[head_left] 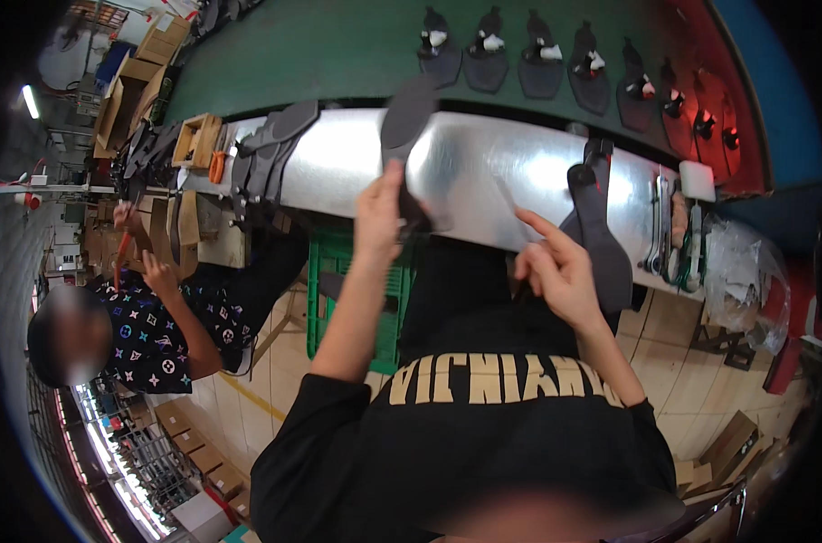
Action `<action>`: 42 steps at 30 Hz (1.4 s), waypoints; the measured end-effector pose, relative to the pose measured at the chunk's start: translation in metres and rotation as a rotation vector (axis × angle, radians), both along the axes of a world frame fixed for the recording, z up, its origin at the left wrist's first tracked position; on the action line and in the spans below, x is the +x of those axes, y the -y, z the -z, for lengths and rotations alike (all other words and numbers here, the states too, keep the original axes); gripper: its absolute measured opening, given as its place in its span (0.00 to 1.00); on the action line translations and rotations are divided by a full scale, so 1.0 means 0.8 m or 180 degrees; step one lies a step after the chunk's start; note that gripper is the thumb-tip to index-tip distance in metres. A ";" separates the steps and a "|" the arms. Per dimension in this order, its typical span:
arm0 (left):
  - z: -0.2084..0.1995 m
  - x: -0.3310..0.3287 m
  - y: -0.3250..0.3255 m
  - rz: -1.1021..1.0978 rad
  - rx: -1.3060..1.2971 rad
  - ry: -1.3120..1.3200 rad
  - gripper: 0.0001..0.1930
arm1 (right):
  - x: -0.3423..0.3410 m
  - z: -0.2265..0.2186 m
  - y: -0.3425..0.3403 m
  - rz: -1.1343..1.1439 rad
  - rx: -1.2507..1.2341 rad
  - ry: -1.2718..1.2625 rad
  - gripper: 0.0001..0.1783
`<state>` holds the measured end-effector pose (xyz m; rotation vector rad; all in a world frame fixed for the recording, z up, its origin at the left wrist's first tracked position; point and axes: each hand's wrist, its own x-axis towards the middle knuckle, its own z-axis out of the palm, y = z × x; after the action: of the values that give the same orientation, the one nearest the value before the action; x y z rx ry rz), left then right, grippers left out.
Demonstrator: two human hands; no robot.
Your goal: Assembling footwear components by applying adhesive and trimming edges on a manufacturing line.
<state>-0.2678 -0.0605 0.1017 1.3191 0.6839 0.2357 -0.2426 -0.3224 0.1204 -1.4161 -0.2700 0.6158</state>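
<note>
Nearest to the camera is my black shirt (519,452), with pale lettering, and it fills much of the side at six o'clock. With my left hand (377,217) I grasp a dark sole (408,118), my fingers closed around its lower part. It is over the silver metal bench (338,154), a little blurred, its broad end pointing to twelve o'clock.

Counted from this sole, my right hand (555,271) is between four and five o'clock. Its index finger is stretched out and the others are bent; whether they grasp something, I cannot tell. Just beside this hand, a second dark sole (607,249) reaches over the near edge of the bench.

At nine o'clock lies a pile of dark soles (280,136). At two o'clock, dark sandals (542,72) stand in a row on the green surface (293,54). At seven o'clock is a green crate (317,299); at eight, farther away, a co-worker (166,335). At four o'clock I see a clear plastic bag (745,281).
</note>
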 end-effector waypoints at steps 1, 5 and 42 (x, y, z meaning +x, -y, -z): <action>0.000 -0.002 -0.036 -0.0016 0.0320 -0.0042 0.25 | 0.011 0.007 0.014 0.0136 -0.0095 0.0130 0.20; -0.027 -0.007 -0.176 0.0132 0.1562 -0.0751 0.29 | 0.048 0.020 0.063 0.0996 -0.0658 0.0796 0.21; -0.055 0.037 0.075 0.2091 -0.0922 0.1098 0.14 | 0.050 -0.026 0.028 0.0279 0.2224 -0.0290 0.27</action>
<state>-0.2382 -0.1203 0.1459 1.1201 -0.0272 -0.1648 -0.2026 -0.3451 0.1413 -0.7216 -0.3104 0.4482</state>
